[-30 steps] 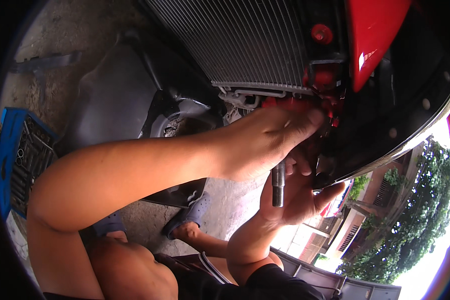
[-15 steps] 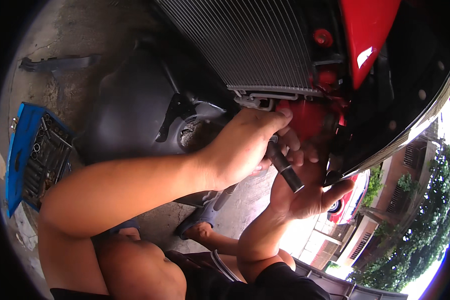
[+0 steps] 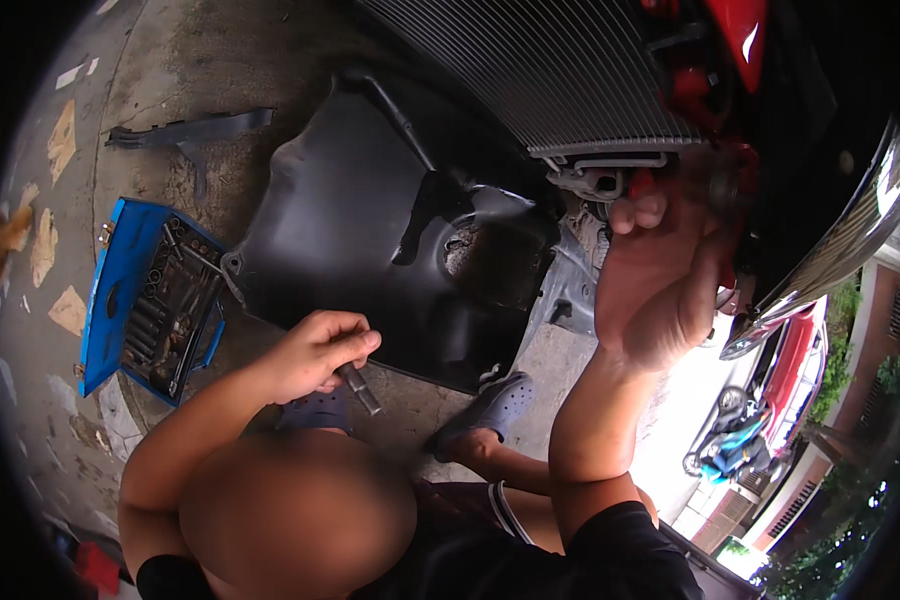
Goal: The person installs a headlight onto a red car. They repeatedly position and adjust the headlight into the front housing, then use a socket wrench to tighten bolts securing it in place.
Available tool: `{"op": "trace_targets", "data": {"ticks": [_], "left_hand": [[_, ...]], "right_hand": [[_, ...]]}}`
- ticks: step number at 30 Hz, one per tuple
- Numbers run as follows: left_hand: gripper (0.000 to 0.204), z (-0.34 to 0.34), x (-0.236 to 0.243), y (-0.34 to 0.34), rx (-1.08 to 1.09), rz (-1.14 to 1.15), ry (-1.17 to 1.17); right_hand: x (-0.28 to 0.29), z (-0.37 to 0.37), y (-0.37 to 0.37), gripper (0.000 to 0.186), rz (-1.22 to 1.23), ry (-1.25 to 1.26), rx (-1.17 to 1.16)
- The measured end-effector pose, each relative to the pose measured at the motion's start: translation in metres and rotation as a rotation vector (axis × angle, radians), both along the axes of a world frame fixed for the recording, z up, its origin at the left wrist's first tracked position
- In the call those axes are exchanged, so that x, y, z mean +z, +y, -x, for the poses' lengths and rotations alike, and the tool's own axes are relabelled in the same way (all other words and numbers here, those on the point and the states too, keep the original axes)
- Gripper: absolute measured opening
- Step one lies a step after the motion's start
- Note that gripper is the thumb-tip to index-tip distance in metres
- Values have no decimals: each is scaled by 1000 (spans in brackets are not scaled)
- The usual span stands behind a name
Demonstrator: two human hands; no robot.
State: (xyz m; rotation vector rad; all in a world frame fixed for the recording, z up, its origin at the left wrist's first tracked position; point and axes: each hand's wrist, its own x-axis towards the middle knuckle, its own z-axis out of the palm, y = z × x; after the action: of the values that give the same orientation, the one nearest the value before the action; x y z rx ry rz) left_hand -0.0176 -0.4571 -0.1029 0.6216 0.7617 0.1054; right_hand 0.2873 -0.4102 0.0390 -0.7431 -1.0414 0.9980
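My left hand (image 3: 320,360) is closed around a dark, cylindrical socket (image 3: 358,388); its hollow end sticks out below the fingers, pointing down and right. That hand is over the floor, in front of a large black plastic panel (image 3: 360,210). At the right, my right hand (image 3: 660,270) is raised under the red metal front (image 3: 695,90) of a vehicle, palm showing. Two of its fingers curl in; the others reach up into shadow among the parts, blurred and partly hidden. Whether they grip anything does not show. Above hangs a finned radiator (image 3: 570,80).
An open blue toolbox (image 3: 105,300) with sockets and tools lies at the left. Beyond it is a black plastic bracket (image 3: 195,128) on the concrete floor. A black curved bumper part (image 3: 820,240) borders the right side. A foot in a grey clog (image 3: 485,415) stands near the panel.
My left hand has moved away from my right hand and the vehicle, down and left, carrying the socket. My right hand has risen toward the red metal. The view has shifted, showing more floor.
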Motion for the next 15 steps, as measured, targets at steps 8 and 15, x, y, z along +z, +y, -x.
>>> {"op": "trace_targets", "data": {"ticks": [8,15], "left_hand": [[35,70,-20,-44,-130,-317,244],[35,115,-126,-103,736,-9,593]], "right_hand": [[-5,3,11,39,-87,80,-42],[-29,9,-6,34,171,154,-71]]}}
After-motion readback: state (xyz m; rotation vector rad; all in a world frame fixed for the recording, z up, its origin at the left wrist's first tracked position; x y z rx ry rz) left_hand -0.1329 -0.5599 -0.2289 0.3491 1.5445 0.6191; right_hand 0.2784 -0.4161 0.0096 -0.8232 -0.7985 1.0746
